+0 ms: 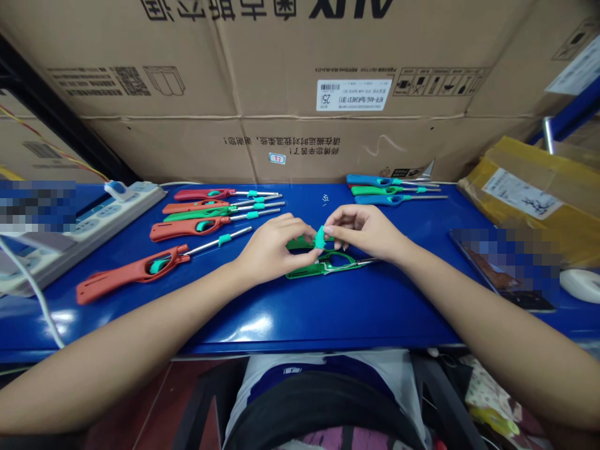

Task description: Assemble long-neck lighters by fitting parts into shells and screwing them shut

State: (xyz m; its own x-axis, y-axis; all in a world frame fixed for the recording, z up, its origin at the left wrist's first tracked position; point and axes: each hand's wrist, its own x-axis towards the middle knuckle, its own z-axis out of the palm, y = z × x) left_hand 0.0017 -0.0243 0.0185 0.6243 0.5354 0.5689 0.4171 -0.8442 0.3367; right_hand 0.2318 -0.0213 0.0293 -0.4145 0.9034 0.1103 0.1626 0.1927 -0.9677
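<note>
Between my two hands, above the table's middle, is a small teal plastic piece [319, 238] that looks like a lighter trigger. My left hand [276, 245] has its thumb and fingers closed around its lower left side. The fingertips of my right hand [368, 231] pinch its upper right edge. Just beneath lies a green gas lighter [312, 270] with a metal tube, its casing seemingly opened into parts. Another green casing part [300, 242] sits behind it, partly covered by my left hand.
Several red and green lighters [190, 229] lie on the left, one red lighter [134, 274] nearest me. Blue and green lighters [382, 199] lie at the back right. A power strip [89, 231], phone [506, 269], yellow-taped parcel [525, 200] and big cardboard box [281, 100] surround the blue table [300, 319].
</note>
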